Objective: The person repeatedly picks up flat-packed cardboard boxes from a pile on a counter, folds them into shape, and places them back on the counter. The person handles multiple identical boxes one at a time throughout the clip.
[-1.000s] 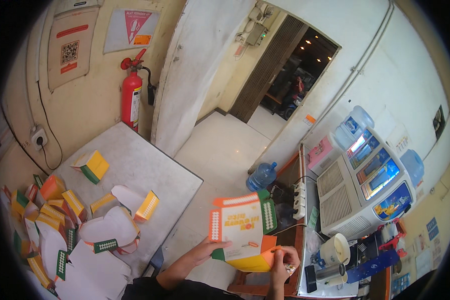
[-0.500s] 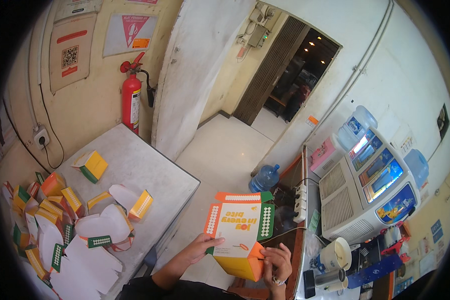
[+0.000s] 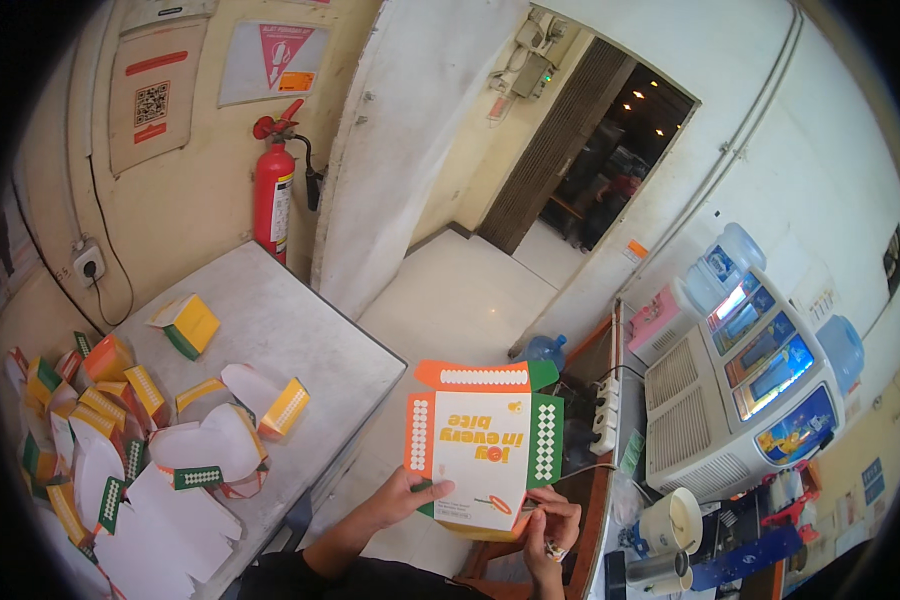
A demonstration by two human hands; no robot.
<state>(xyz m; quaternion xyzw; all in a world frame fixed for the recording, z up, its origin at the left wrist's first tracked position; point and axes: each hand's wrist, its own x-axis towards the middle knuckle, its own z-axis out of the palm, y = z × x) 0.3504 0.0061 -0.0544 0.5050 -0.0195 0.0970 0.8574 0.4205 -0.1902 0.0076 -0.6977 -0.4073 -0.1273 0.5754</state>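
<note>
A partly folded cardboard food box [image 3: 478, 440] is held up in front of me, its white printed panel facing up with orange and green dotted flaps around it. My left hand [image 3: 407, 497] grips its lower left edge, the thumb lying on the white panel. At the lower right corner, my right hand [image 3: 553, 528] pinches the card with its fingertips. Only a strip of the box's yellow side [image 3: 470, 531] shows below the panel. On the table to the left lies a pile of similar loose boxes [image 3: 135, 420], some flat and some folded; one folded box [image 3: 187, 326] stands apart behind them.
The grey table [image 3: 300, 330] has its corner left of the held box. A drink dispenser [image 3: 740, 390], cups [image 3: 670, 520] and a power strip [image 3: 605, 415] occupy the counter at right. A water jug [image 3: 544, 352] is beyond the box; a fire extinguisher [image 3: 274, 200] hangs by the wall.
The box has tilted so its white panel faces me more fully, and its orange and yellow lower side is now mostly hidden. Both hands still hold it.
</note>
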